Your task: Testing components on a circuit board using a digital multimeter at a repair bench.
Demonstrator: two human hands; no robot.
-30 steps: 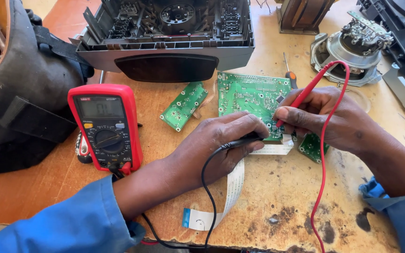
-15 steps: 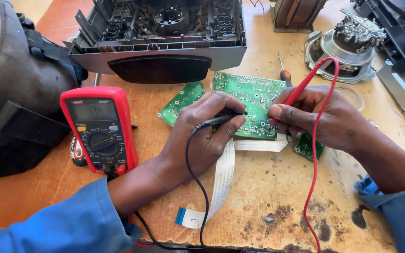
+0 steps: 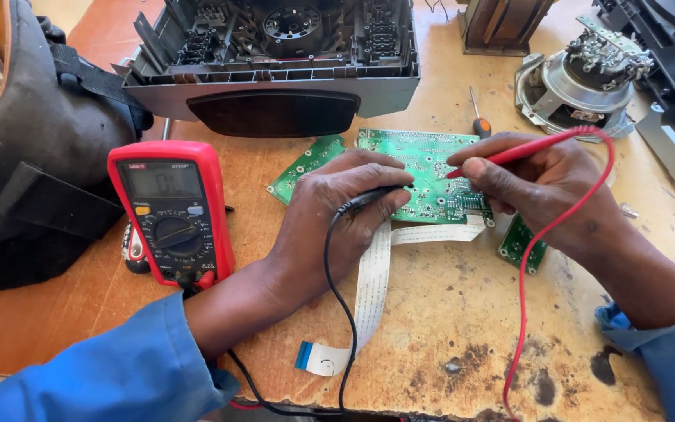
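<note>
My left hand [image 3: 337, 215] grips a black test probe [image 3: 369, 197], its tip resting on a green circuit board [image 3: 431, 168] on the wooden bench. My right hand [image 3: 541, 187] pinches a red test probe [image 3: 509, 152], its tip touching the same board a little to the right. Red and black leads run back toward me. A red multimeter [image 3: 172, 211] lies left of my left hand, display lit. A white ribbon cable [image 3: 369, 289] trails from the board toward the bench's near edge.
A smaller green board [image 3: 306, 166] lies left of the main one, another [image 3: 522, 244] under my right wrist. An opened grey appliance housing [image 3: 275, 55] sits behind. A motor [image 3: 587, 74], a screwdriver [image 3: 478, 117] and a black bag [image 3: 33, 156] surround the work area.
Both hands have shifted slightly on the board; the black probe moved up onto the board's middle and the red probe tip edged left. The view has drawn closer.
</note>
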